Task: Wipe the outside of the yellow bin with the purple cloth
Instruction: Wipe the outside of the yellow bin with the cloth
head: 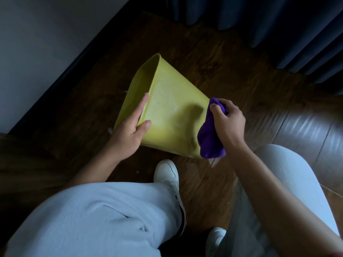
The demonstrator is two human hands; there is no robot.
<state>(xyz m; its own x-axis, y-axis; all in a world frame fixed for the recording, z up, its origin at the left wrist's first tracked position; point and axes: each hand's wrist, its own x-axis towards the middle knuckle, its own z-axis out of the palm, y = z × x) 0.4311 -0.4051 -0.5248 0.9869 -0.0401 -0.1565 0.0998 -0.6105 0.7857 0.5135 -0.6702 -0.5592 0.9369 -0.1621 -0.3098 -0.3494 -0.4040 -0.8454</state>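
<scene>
Tipped on its side on the wooden floor (213, 58), mouth toward ten o'clock, the smudged yellow bin (172, 115) is held at its rim by the left hand (128, 134), thumb outside and forefinger straight along the rim, while at four o'clock the right hand (227, 123) bunches the purple cloth (208, 138) in curled fingers.

Dim, bluish light; glare on the leather seat (304, 130), edges bent by wide-angle distortion, corners dark.

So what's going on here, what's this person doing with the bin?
A seated person is cleaning a yellow bin that is tipped on its side over the wooden floor. The left hand grips the bin's rim, thumb on the outer wall and fingers inside. The right hand holds a bunched purple cloth against the outside wall near the bin's base. Pale streaks show on the wall.
</scene>
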